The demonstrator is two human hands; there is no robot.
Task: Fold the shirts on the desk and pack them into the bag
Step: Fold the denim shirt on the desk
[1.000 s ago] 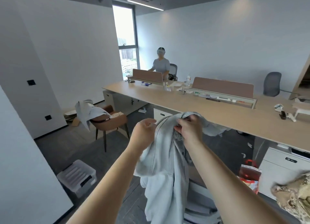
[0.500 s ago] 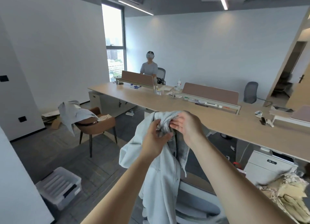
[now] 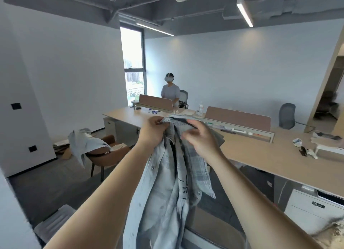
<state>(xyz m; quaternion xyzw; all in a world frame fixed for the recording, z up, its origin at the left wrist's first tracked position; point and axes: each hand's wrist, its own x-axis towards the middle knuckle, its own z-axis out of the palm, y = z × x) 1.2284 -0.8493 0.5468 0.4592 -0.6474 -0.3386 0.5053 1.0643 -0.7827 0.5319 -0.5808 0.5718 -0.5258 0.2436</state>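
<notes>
While it is held in the air in front of the long pale wooden desk (image 3: 260, 155), the pale blue-grey button-front shirt (image 3: 167, 193) hangs crumpled from both hands.
Left hand (image 3: 154, 131) pinches the collar edge. Right hand (image 3: 201, 138), motion-blurred, curls round the collar fabric beside it. Best approach: slide the hands apart to the shoulder seams, shake the shirt flat, lay it on the desk.
</notes>
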